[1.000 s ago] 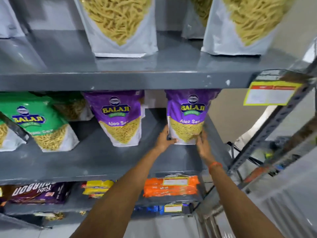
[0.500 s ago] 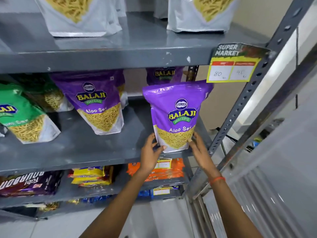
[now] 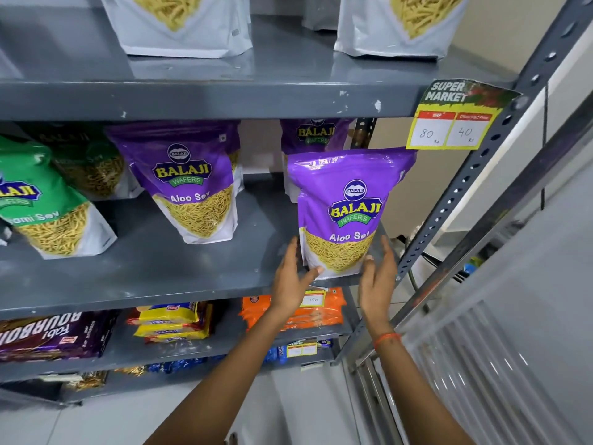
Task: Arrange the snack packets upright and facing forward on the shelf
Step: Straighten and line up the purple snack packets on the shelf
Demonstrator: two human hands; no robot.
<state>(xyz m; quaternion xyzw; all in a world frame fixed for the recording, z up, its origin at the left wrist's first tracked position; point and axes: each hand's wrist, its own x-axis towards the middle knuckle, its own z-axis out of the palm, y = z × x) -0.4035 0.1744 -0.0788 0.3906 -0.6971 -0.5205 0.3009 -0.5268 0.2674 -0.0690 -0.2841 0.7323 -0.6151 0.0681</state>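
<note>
Purple foil forms the upper body of the front Aloo Sev packet (image 3: 348, 213), which stands upright at the near right edge of the middle shelf (image 3: 154, 268), label facing forward. Its clear lower window shows yellow sev.

The left hand (image 3: 293, 282) is at the packet's lower left corner. Its fingers (image 3: 291, 252) are extended and spread along the left side of the packet, and the thumb tip touches the lower front face. The right hand (image 3: 377, 279) is at the lower right corner, fingers apart and open, the thumb tip against the front face near the base. Neither hand is closed around the packet; the packet sits between the two open palms. An orange wrist band (image 3: 386, 339) circles the right wrist.

A second purple packet (image 3: 316, 134) stands directly behind the front one, partly hidden. A third purple packet (image 3: 189, 184) stands upright to the left, well apart from the hands. Green packets (image 3: 41, 203) occupy the far left of the same shelf.

White packets (image 3: 179, 24) stand on the upper shelf (image 3: 224, 97). A yellow price tag (image 3: 449, 120) hangs at its right end, on the perforated upright (image 3: 481, 162). Orange packs (image 3: 321, 313) and yellow packs (image 3: 173, 322) lie flat on the lower shelf.
</note>
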